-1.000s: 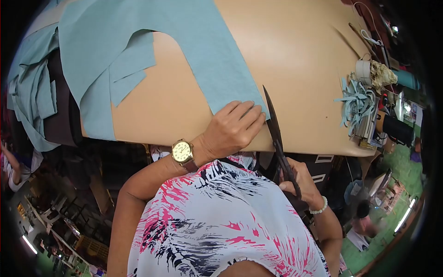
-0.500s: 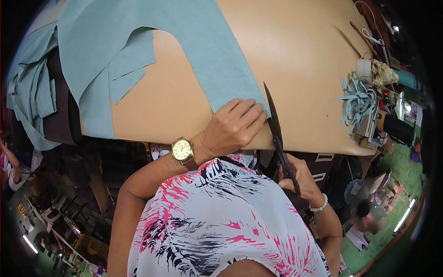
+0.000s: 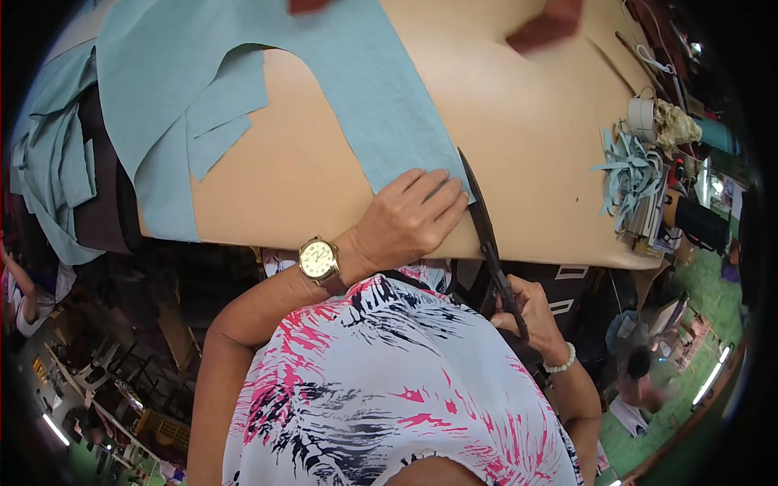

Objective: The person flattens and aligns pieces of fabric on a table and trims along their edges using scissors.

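Note:
A light blue-green cloth piece [image 3: 356,89] with a curved cut-out lies on the tan table, its narrow end near the front edge. My left hand [image 3: 413,215], a watch on its wrist, rests on that end, fingers laid over the cloth and slightly apart; its thumb is hidden. My right hand [image 3: 531,312] is closed round the handles of large dark scissors [image 3: 486,235], below the table edge. The scissors point up and away, their blades along the right edge of the cloth by my left fingertips. The blades look together, with no cloth plainly between them.
Cloth strips [image 3: 628,174] lie in a heap on the right of the tan table [image 3: 527,146], beside a white roll [image 3: 640,121]. More blue-green cloth [image 3: 57,154] hangs at the left. A blurred reddish-brown shape [image 3: 551,24] shows at the far side.
Two blurred reddish-brown shapes have come into view at the far side of the table. The view has shifted slightly; my hands, cloth and scissors stay in nearly the same arrangement.

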Demonstrator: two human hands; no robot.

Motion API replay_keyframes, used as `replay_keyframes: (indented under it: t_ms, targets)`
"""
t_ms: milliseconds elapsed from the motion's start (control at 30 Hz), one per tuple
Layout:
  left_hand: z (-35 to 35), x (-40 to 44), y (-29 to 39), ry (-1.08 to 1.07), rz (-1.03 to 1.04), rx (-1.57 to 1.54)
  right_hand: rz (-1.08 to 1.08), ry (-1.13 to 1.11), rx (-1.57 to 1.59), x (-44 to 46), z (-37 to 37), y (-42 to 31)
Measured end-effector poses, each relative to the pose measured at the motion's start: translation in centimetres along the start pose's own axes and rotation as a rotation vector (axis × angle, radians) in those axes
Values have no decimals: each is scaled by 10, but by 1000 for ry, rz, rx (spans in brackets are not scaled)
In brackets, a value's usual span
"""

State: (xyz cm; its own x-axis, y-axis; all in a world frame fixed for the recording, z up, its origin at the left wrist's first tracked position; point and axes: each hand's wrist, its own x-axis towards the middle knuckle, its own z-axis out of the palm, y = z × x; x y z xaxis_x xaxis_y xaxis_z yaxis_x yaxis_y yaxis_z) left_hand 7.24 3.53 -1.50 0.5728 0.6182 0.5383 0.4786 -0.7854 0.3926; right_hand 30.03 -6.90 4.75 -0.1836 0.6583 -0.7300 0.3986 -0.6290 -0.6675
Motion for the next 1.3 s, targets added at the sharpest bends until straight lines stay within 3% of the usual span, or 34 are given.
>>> replay_keyframes:
  t_ms: [667, 867, 1067, 1300]
  targets:
    - [2, 0, -1, 15, 1, -20, -18, 16, -59, -3, 0, 0]
    - [1, -1, -1, 13, 3, -21, 132, 61, -13, -6, -1, 5]
    - [1, -1, -1, 34, 31, -35, -19, -31, 97, 0, -3, -5]
    - [-2, -3, 1, 38, 54, -66, 16, -55, 135, 12, -2, -12]
